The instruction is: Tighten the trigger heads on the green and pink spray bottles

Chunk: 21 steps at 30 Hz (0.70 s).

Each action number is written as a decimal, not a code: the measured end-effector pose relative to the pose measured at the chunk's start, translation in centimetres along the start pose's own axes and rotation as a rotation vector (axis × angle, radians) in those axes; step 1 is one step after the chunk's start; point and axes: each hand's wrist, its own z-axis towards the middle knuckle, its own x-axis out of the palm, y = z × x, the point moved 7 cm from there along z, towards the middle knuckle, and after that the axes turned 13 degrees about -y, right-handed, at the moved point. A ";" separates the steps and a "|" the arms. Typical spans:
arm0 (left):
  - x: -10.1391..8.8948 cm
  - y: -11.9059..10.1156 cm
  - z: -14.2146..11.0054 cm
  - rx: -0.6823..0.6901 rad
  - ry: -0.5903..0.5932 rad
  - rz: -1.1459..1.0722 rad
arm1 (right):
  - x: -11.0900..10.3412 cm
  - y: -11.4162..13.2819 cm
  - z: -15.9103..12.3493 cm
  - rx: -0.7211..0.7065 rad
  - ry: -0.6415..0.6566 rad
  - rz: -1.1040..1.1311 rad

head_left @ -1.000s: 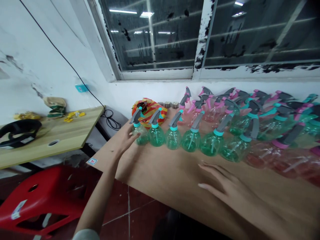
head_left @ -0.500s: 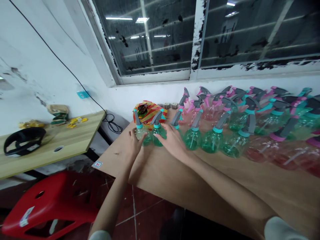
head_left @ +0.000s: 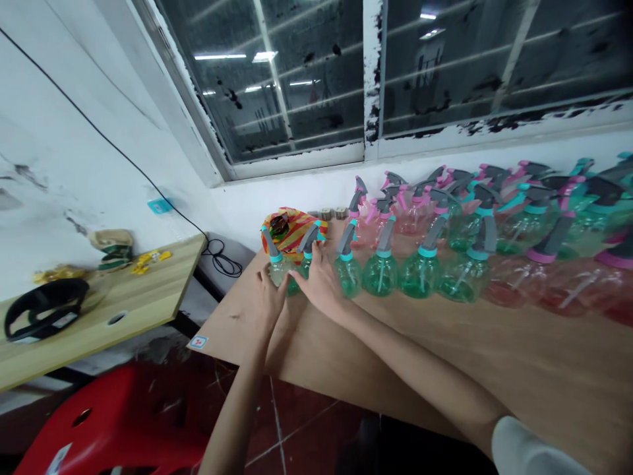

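At the left end of a front row of spray bottles, my left hand [head_left: 268, 295] cups a clear bottle [head_left: 281, 268] with a grey trigger head and turquoise collar. Its thumb lies along the bottle's right side, its fingers on the left. My right hand [head_left: 320, 282] is wrapped round the neighbouring green spray bottle [head_left: 304, 264], hiding much of its body. The thumbs nearly meet between the two bottles, which stand upright. Just right of my right hand is another green spray bottle [head_left: 349, 276]. A red and yellow striped bag [head_left: 295, 227] lies behind the bottles.
More green and pink spray bottles [head_left: 465, 280] fill the wooden table [head_left: 395, 356] to the right, below the window. Small blocks [head_left: 326, 214] lie by the wall. A second table [head_left: 148, 290] at left carries a black headband [head_left: 47, 307]. A red stool [head_left: 119, 415] stands below it.
My right hand has moved left and closed in on the second bottle, away from the third. My left hand stays at the end bottle. The view has shifted slightly.
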 end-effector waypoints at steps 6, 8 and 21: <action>-0.2 0.7 0.1 0.024 0.022 -0.023 | 2.1 -0.5 1.5 0.056 -0.041 -0.002; -0.2 0.8 0.3 0.019 0.021 -0.029 | 2.4 -0.8 2.1 0.068 -0.053 -0.005; -0.2 1.4 0.1 -0.014 0.024 -0.072 | 3.9 -2.7 3.4 0.116 -0.104 -0.053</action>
